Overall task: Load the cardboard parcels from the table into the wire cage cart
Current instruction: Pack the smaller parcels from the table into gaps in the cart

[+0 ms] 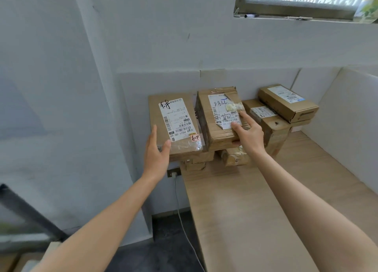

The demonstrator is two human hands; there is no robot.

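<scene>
Several cardboard parcels are stacked at the far end of the wooden table (241,206). My left hand (157,151) touches the near left corner of the flat left parcel (180,145), thumb on top, fingers straight along its side. My right hand (246,134) grips the near right corner of the middle parcel (206,114), fingers spread on its white label and thumb under the front edge. Smaller parcels (233,158) lie beneath these two. The wire cage cart is out of view, apart perhaps from a dark bar (26,212) at the lower left.
To the right, a flat parcel (286,102) lies on top of other parcels (274,132). White foam boards (343,124) wall the table's back and right side. A wall socket (173,172) with a white cable (184,226) sits left of the table.
</scene>
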